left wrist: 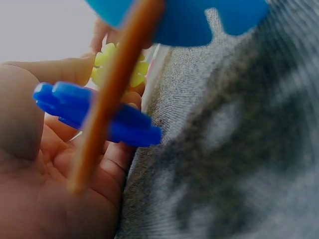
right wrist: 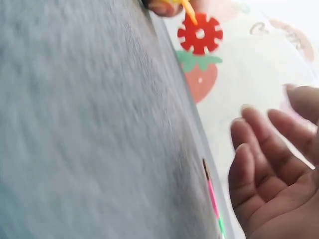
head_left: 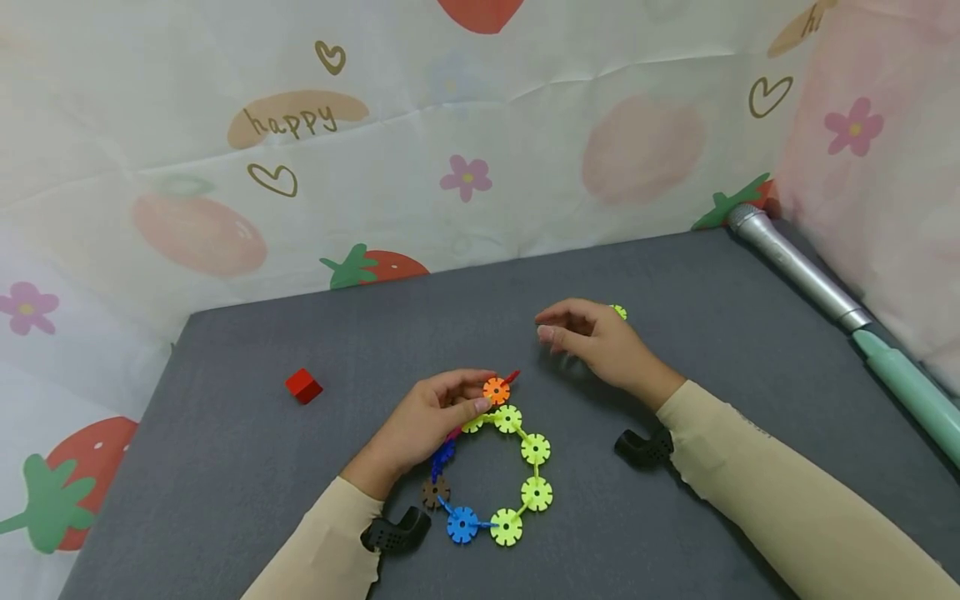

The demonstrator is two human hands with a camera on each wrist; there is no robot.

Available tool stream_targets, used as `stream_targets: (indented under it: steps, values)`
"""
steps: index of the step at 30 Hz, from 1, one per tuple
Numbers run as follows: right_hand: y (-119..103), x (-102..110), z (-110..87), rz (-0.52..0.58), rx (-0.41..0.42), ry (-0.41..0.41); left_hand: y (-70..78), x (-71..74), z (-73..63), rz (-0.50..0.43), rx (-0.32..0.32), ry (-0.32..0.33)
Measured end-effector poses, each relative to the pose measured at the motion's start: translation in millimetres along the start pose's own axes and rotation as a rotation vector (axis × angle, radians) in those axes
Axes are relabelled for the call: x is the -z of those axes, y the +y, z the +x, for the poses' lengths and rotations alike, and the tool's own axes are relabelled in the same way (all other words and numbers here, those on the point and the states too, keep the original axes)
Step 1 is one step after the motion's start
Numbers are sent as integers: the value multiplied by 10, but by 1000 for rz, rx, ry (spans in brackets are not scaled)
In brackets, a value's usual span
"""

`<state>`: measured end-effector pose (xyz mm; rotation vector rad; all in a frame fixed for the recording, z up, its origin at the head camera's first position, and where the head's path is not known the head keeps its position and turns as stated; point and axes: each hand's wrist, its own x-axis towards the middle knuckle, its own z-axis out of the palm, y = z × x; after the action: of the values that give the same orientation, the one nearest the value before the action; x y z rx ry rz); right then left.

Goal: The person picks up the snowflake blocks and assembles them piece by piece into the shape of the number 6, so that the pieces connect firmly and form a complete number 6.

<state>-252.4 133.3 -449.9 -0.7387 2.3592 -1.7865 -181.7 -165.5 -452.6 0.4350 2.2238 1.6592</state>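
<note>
A loop of slotted snowflake discs stands over the grey table, with yellow-green discs (head_left: 536,450) on its right, a blue disc (head_left: 462,525) at the front, and a brown disc (head_left: 435,493) and dark blue disc (head_left: 442,452) on the left. My left hand (head_left: 420,421) pinches the loop at its far end with thumb and fingers. An orange disc (head_left: 496,391) sits at those fingertips, and a red disc (right wrist: 200,34) is slotted into it. To the right, my right hand (head_left: 600,337) hovers above the table, holding nothing, its fingers loosely bent.
Behind the right hand, a yellow-green disc (head_left: 619,312) is mostly hidden. A thin pink-and-green piece (right wrist: 214,199) lies on the table in the right wrist view. A red block (head_left: 303,387) lies at the left. Along the right edge runs a silver-and-green microphone-like rod (head_left: 810,275).
</note>
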Motion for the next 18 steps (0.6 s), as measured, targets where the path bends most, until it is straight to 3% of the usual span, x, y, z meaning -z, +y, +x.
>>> stream_targets:
  steps: [7,14,18]
  values:
    - [-8,217,5,89,-44,100,-13,10,-5,-3,-6,-8]
    - [9,446,9,305,-54,178,-25,16,1,-11,-10,-9]
    - [62,570,4,354,-59,217,-34,21,2,-12,-12,-7]
